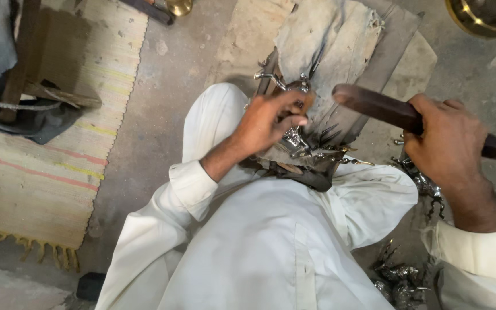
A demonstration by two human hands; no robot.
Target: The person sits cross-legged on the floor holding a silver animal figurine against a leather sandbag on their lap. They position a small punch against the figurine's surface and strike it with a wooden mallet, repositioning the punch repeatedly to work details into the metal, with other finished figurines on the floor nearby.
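Observation:
My left hand [271,117] grips a small shiny silver metal ornament [294,140] with curved prongs, pressing it against a grey cloth-covered block [340,40] in front of my knees. My right hand [449,143] is closed around a dark wooden mallet-like stick [374,106], held raised to the right of the ornament with its rounded end pointing left toward it. Both arms wear white sleeves. Part of the ornament is hidden under my left fingers.
A woven striped mat [58,149] lies at left with a wooden stool leg and grey cloth [12,109] on it. More silver metal pieces [400,278] lie at lower right. A brass vessel rim [483,17] shows at top right. Concrete floor lies between.

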